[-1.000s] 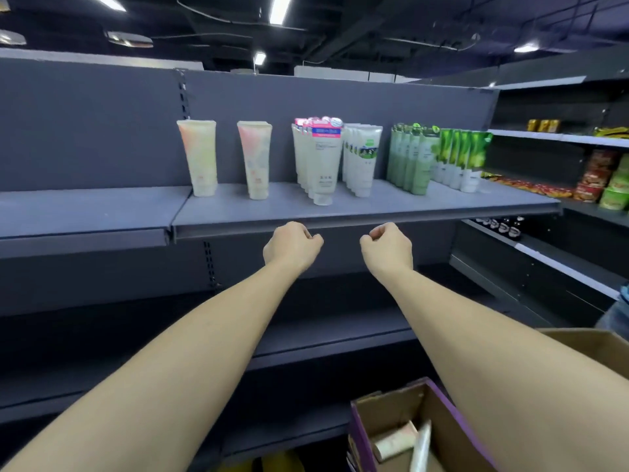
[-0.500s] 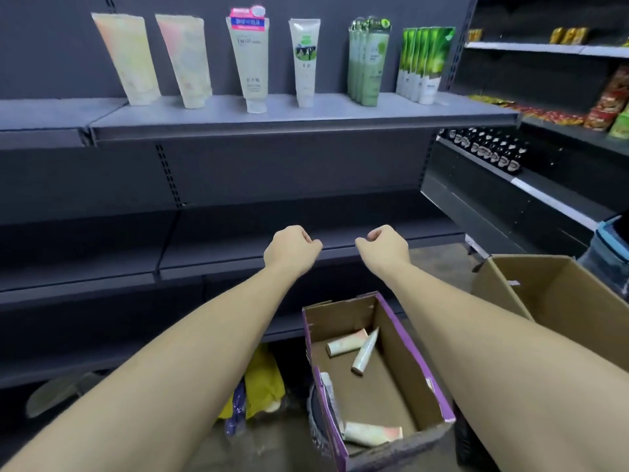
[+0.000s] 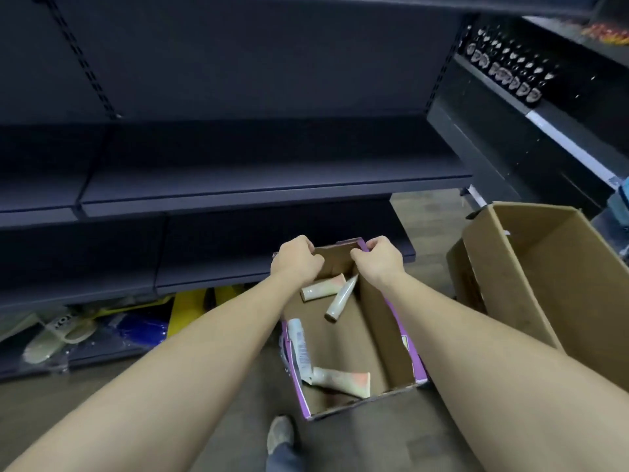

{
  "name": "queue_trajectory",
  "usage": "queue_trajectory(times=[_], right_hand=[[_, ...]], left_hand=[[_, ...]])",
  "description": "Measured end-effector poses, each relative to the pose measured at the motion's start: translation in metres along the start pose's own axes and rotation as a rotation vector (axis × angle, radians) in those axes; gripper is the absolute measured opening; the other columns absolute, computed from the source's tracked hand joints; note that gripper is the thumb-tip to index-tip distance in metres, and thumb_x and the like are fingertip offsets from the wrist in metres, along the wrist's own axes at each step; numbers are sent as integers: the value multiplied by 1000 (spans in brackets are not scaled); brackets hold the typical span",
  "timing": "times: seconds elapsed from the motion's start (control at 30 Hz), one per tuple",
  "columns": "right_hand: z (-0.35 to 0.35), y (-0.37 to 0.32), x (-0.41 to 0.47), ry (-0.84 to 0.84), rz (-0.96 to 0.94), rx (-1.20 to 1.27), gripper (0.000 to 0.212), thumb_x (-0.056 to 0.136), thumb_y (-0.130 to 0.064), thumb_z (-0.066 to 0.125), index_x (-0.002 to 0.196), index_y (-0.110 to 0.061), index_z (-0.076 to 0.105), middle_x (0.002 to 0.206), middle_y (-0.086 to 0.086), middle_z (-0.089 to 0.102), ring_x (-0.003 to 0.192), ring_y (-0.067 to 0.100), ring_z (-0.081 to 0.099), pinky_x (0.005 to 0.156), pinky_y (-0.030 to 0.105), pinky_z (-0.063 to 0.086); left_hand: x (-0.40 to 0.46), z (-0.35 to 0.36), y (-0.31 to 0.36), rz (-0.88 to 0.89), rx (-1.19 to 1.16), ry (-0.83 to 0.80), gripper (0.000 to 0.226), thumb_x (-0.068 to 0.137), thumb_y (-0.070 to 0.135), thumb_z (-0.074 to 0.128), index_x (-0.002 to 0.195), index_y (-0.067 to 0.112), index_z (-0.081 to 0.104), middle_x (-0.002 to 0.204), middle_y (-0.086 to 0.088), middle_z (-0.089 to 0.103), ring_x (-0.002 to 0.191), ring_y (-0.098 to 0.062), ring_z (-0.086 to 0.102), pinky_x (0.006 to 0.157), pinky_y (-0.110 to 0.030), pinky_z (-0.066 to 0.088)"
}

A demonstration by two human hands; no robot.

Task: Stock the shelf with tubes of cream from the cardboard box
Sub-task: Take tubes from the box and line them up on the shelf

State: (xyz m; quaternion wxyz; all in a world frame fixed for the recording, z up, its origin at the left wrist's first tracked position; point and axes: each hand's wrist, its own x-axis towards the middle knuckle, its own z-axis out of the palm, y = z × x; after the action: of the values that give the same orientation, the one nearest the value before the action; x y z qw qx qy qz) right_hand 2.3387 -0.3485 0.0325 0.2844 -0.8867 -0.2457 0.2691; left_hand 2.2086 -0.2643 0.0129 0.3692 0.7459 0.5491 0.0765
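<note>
Both hands hover over the far end of the purple-edged cardboard box (image 3: pixel 384 338) at lower centre of the frame: left hand (image 3: pixel 295 259) and right hand (image 3: pixel 378 257) each have the fingers curled in, apart from each other, and hold nothing as far as the view shows; whether the fingertips touch the box's far rim is hard to tell because the hands cover it. Step in hand, as I judge it, is reaching in for more tubes. To do it well: drop the hands straight down past the rim, take the two tubes lying just below them first, grip each by the body near the cap end so it does not flex, lift clear of the side walls before swinging up to the shelf. Box contents: a pale tube with a pink end (image 3: pixel 322 287) lying crosswise near the far end, a second tube (image 3: pixel 341 299) angled beside it and seemingly touching at the top, a third tube with an orange-pink end (image 3: pixel 341 381) flat at the near end, and a white barcode strip (image 3: pixel 301 349) along the left inner wall. A bigger plain brown box (image 3: pixel 531 267) stands to the right of frame, open, its visible inside bare. The dark shelf (image 3: pixel 272 185) boards across the upper half show no tubes. Bagged items (image 3: pixel 102 328) lie under the lowest board at lower left.
</note>
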Motion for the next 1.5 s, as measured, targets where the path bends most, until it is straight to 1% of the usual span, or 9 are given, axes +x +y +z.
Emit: queue_trajectory(times=[0.13,0.3,0.5,0.73,0.9,1.07,1.2,1.33,1.5], right_hand=[[20,18,25,-61,67,-14,46,91,-29,58,134,-14,49,128,6,58,113,23,56,82,28,41],[46,44,52,-121,114,-36,45,94,-30,57,134,-12,49,128,6,59,117,24,56,91,30,43],[76,82,86,-262,163,-98,41,92,-26,57,130,-13,50,120,7,62,106,26,60,75,27,41],[122,157,113,-459,222,-197,44,90,-24,58,132,-15,49,125,9,62,116,29,58,91,26,42],[158,208,119,-589,257,-287,37,88,-20,60,124,-14,53,124,9,62,117,29,57,91,25,43],[191,247,110,-730,323,-296,45,83,-22,70,125,-18,55,124,2,60,108,22,59,76,16,42],[211,268,92,-874,193,-354,54,69,-26,85,115,-21,58,113,0,62,98,19,61,70,18,44],[223,276,78,-783,-185,-613,40,76,-21,66,114,-29,61,123,-1,55,115,22,52,93,26,41],[221,276,82,-720,-208,-643,39,76,-20,63,114,-29,58,122,-3,54,115,22,51,94,28,41]], left_hand=[[21,32,-16,-69,8,-88,29,87,25,59,116,20,60,119,-2,63,107,-23,59,78,-27,43],[37,67,-34,-151,18,-164,21,86,24,58,107,23,60,112,1,64,93,-20,58,71,-26,43],[47,119,-55,-270,32,-219,24,86,21,53,108,18,63,115,-6,65,107,-28,61,89,-31,50],[52,190,-101,-432,119,-291,27,88,18,54,114,14,64,125,-14,57,115,-32,56,95,-31,47],[58,239,-130,-469,275,-308,47,93,19,52,139,21,43,142,-13,36,129,-33,40,102,-35,40],[56,276,-146,-549,399,-257,78,87,20,59,152,25,17,151,-12,11,134,-32,26,105,-37,35],[61,288,-154,-455,458,-70,69,90,15,55,150,26,23,144,-10,24,123,-28,34,98,-33,38],[72,290,-160,-206,486,-161,27,99,31,41,125,27,51,125,4,46,115,-20,47,84,-32,34],[79,279,-153,-27,472,-249,28,97,13,45,122,20,56,132,1,42,123,-21,40,91,-31,36]])
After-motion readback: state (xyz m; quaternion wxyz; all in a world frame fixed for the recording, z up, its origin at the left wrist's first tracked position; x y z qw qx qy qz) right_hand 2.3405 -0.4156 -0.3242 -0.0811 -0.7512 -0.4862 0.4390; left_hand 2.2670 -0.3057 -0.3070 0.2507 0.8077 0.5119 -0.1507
